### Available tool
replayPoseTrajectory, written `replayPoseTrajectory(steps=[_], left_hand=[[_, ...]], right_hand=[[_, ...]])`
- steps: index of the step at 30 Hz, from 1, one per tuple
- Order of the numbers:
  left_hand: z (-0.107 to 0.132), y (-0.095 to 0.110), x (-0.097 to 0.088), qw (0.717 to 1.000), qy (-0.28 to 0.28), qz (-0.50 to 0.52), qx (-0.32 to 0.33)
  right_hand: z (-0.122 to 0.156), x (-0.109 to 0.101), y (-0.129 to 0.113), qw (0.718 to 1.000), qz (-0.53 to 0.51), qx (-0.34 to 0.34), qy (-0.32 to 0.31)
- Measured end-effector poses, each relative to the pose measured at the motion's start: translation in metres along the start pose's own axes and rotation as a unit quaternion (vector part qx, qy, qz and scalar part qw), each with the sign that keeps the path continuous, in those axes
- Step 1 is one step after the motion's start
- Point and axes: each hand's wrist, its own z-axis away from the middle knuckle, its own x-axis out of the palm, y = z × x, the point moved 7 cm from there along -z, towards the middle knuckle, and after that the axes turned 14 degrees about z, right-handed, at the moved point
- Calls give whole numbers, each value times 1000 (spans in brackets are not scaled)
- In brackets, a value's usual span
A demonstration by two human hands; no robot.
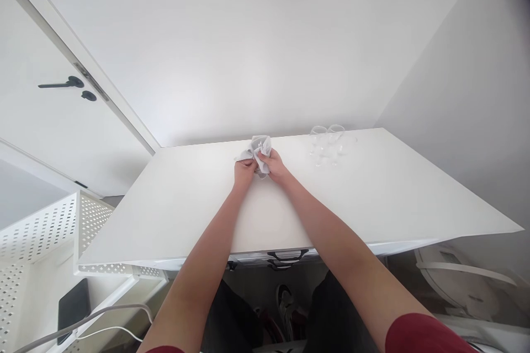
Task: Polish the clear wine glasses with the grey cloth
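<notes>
A crumpled light-grey cloth (261,146) is bunched between my two hands over the white cabinet top (199,204). Below its lower edge peeks the clear curved edge of a drinking glass (262,175), mostly hidden by cloth and fingers. My left hand (245,170) is closed, its fingers gripping the glass and touching the cloth. My right hand (275,165) is closed on the cloth, thumb on top, pressing it round the glass. To the right, near the wall, stand several clear glasses (318,131) close together.
The cabinet's back edge meets a white wall (265,55). Black drawer handles (289,255) stick out at the front, above my legs. At left are a door with a black handle (62,84) and a white perforated rack (93,218). A round whitish object (457,281) sits at lower right.
</notes>
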Motion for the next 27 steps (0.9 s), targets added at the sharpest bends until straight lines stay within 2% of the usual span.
replayPoseTrajectory(steps=[4, 8, 10, 12, 14, 16, 18, 19, 21, 25, 27], left_hand=[[4, 6, 2, 999, 7, 34, 5], [4, 16, -12, 990, 87, 90, 71], [1, 13, -15, 979, 106, 164, 66], [-2, 9, -12, 964, 84, 251, 25], [-2, 6, -2, 947, 37, 319, -31], [0, 8, 7, 936, -14, 345, -74], [3, 14, 11, 936, -49, 341, -77], [4, 17, 10, 939, -51, 334, -63], [3, 21, 5, 948, -19, 318, -30], [0, 18, -5, 950, 52, 308, -2], [-1, 15, -7, 947, 73, 313, -12]], right_hand=[[-3, -11, 1, 998, -26, -4, 53], [-6, -21, 9, 993, -23, 40, 109], [-4, -21, 14, 989, -29, 82, 122], [0, -13, 18, 988, -32, 128, 83], [8, 1, 19, 985, -23, 170, -2], [17, 14, 20, 975, -8, 204, -88], [23, 21, 20, 967, 9, 216, -138], [23, 22, 19, 967, 24, 208, -146], [20, 21, 18, 974, 79, 166, -134], [11, 21, 12, 970, 231, 54, -55], [11, 24, 14, 971, 226, 58, -41]])
